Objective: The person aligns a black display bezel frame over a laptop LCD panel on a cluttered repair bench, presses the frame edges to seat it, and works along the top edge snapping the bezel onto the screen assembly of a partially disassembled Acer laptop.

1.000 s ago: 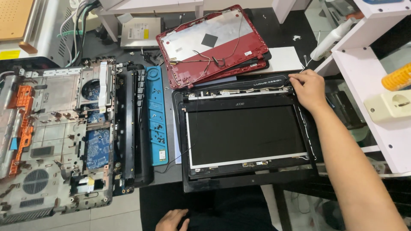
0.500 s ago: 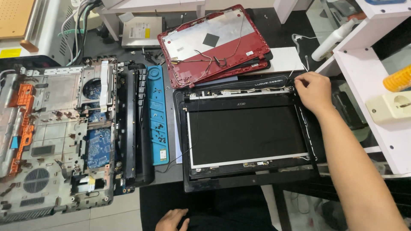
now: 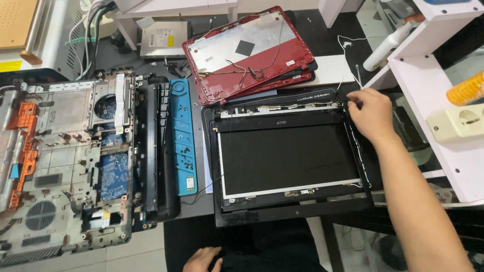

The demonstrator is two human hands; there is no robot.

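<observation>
A black laptop screen assembly (image 3: 287,161) lies face up with its bezel off, the bare panel in its black back cover. My right hand (image 3: 370,113) is at the cover's top right corner, fingertips pinched on a thin wire (image 3: 357,75) that runs along the cover's edge. My left hand (image 3: 201,259) rests low in the view on dark cloth, fingers apart and holding nothing.
Red laptop lids (image 3: 249,50) are stacked behind the screen. To the left lie a blue strip (image 3: 182,136), a black keyboard frame (image 3: 154,151) and a stripped grey laptop chassis (image 3: 60,166). An optical drive (image 3: 164,39) sits at the back. A white shelf (image 3: 433,95) stands close on the right.
My right hand has stayed at the top right corner, shifting only slightly toward me. My left hand has not moved.
</observation>
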